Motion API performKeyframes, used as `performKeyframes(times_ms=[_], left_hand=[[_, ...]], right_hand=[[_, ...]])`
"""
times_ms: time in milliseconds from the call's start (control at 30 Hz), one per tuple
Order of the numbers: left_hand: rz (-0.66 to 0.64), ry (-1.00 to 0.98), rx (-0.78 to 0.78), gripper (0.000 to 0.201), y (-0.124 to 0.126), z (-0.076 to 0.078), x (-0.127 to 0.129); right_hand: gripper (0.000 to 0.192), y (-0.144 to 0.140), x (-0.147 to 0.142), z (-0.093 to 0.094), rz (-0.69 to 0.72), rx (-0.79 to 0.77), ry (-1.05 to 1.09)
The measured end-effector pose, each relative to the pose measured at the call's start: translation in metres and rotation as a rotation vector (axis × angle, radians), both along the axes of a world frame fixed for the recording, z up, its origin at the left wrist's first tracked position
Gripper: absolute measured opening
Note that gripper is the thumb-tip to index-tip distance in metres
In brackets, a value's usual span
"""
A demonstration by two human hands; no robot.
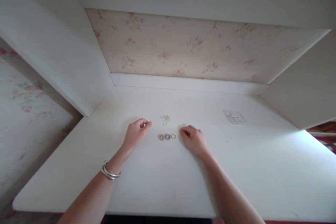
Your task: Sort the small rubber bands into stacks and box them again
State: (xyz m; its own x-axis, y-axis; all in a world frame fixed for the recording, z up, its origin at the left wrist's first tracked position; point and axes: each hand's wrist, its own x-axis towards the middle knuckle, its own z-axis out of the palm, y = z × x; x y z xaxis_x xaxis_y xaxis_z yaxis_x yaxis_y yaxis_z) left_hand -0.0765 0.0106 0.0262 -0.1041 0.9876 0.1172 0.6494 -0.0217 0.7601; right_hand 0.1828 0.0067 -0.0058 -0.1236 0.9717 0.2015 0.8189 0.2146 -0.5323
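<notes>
Between the tabletop's point(157, 182) side edges, three ring groups point(165, 137) are lined up before one loose cluster point(165, 119). Left hand point(137, 131) and right hand point(194, 140) are loosely curled; whether anything is gripped cannot be told.

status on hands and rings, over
Left hand, right hand flanking rings, grasp unclear. Two ring groups, far and near. Clear packet off right, out of the way.

Hazy, dim light enters from the right, glaring on the desk point(262, 168).
</notes>
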Motion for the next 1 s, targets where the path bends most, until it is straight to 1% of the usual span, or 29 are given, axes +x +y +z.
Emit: performKeyframes(times_ms=[67, 133, 200, 333, 467, 567, 667, 767, 1000], left_hand=[[0.014, -0.030, -0.030, 0.038, 0.002, -0.004, 0.002], [0.006, -0.041, -0.065, 0.040, 0.005, -0.007, 0.004], [-0.007, -0.056, -0.090, 0.040, 0.007, -0.008, 0.005], [-0.003, -0.082, -0.108, 0.041, 0.010, -0.007, 0.003], [-0.027, -0.092, -0.110, 0.040, 0.011, -0.007, 0.002], [-0.055, -0.102, -0.125, 0.040, 0.012, -0.009, 0.001], [-0.072, -0.115, -0.136, 0.041, 0.015, -0.012, 0.000], [-0.089, -0.141, -0.139, 0.041, 0.016, -0.014, -0.002], [-0.128, -0.170, -0.159, 0.041, 0.015, -0.011, -0.001]], right_hand=[[0.022, 0.000, -0.001, -0.001, -0.003, -0.002, -0.011], [0.023, 0.002, -0.004, 0.000, -0.020, -0.006, -0.017], [0.023, 0.007, -0.009, 0.002, -0.008, -0.016, -0.020], [0.026, 0.026, -0.025, 0.014, 0.103, -0.043, -0.071], [0.029, 0.050, -0.043, 0.026, 0.172, -0.022, -0.201], [0.030, 0.065, -0.050, 0.029, 0.203, -0.050, -0.295], [0.032, 0.074, -0.052, 0.028, 0.211, -0.085, -0.337], [0.030, 0.078, -0.051, 0.027, 0.219, -0.093, -0.359], [0.031, 0.074, -0.050, 0.023, 0.211, -0.041, -0.406]])
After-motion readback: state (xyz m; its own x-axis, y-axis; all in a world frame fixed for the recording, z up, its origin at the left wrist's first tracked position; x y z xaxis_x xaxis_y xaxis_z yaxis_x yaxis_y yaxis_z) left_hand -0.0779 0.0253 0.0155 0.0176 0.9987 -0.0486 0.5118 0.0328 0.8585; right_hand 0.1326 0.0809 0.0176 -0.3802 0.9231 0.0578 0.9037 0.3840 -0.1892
